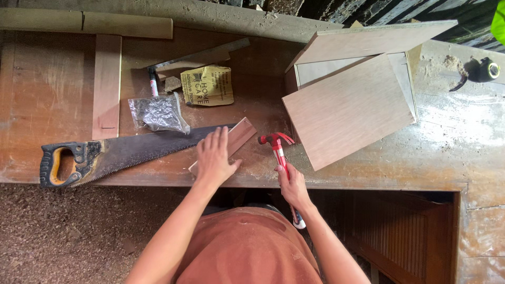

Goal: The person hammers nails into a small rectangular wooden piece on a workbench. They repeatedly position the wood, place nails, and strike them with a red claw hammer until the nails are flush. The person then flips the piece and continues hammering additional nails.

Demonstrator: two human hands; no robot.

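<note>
Workbench (pixel 368 168): left hand (pixel 213 158) flat on strip (pixel 239 135); right hand (pixel 292 186) grip holds hammer (pixel 279 150).

Counted on the counter (pixel 452 142): one hand saw (pixel 121 153), one red claw hammer (pixel 280 158), one clear plastic bag (pixel 158 113) of small hardware, one yellow paper packet (pixel 208 85), one marker pen (pixel 153 81), one tape roll (pixel 486 70), one small wooden strip (pixel 239 135), one plywood box (pixel 352 89). Two hands in view.

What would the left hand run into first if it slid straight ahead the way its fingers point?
Probably the handsaw blade just beyond the left hand, which lies flat on a wood strip; past that, the yellow packet.
</note>
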